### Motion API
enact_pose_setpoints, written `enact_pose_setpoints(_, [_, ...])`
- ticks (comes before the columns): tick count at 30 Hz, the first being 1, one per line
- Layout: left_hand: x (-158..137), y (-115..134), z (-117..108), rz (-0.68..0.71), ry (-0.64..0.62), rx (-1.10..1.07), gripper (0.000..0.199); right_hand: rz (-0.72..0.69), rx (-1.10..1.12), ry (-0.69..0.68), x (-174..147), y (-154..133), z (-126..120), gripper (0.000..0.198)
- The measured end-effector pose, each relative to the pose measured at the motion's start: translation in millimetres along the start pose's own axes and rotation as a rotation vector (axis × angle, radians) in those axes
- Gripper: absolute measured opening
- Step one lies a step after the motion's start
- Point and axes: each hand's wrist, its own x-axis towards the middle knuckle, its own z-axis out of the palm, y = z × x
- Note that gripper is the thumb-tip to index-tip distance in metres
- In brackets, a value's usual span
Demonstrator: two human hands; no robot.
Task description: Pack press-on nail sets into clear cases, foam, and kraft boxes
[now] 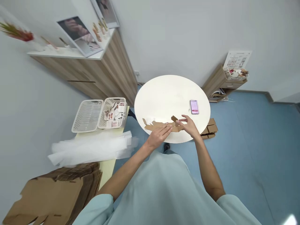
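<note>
A partly folded cardboard box (156, 127) lies along the near edge of the round white table (161, 93), with several flaps standing up. My left hand (159, 136) rests on its middle, fingers stretched out and lying flat over the board. At the box's right end, my right hand (188, 126) has thumb and fingers around a small upright flap (174, 119). The exact contact of those fingertips is hard to make out.
A phone (194, 107) lies on the table's right side. To the left, a side table holds an unfilled white basket (87, 115), a basket of cards (100, 123), white sheets (91, 148) and flat cardboard boxes (51, 195). Folded cardboard (210, 128) sits low beyond the table's right edge.
</note>
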Motion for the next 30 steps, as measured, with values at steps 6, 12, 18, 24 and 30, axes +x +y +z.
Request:
enact_pose_setpoints(6, [29,-4,66,0.011,-0.113,-0.072,0.054,0.081,0.093,0.071,31,57,-41,0.071])
enact_pose_setpoints(12, [42,-16,80,-0.072,-0.138,-0.049,0.053,-0.107,0.242,0.131,59,50,-54,0.075])
enact_pose_setpoints(18, [20,-39,119,-0.208,-0.329,-0.083,0.047,-0.091,0.188,0.081,91,81,-31,0.079])
enact_pose_setpoints(24, [-8,-47,161,-0.409,-0.638,-0.188,0.042,0.121,0.059,0.032,108,138,-2,0.073])
enact_pose_setpoints(30, [-32,-53,170,-0.521,-0.711,-0.271,0.047,0.185,-0.255,0.107,114,156,-12,0.062])
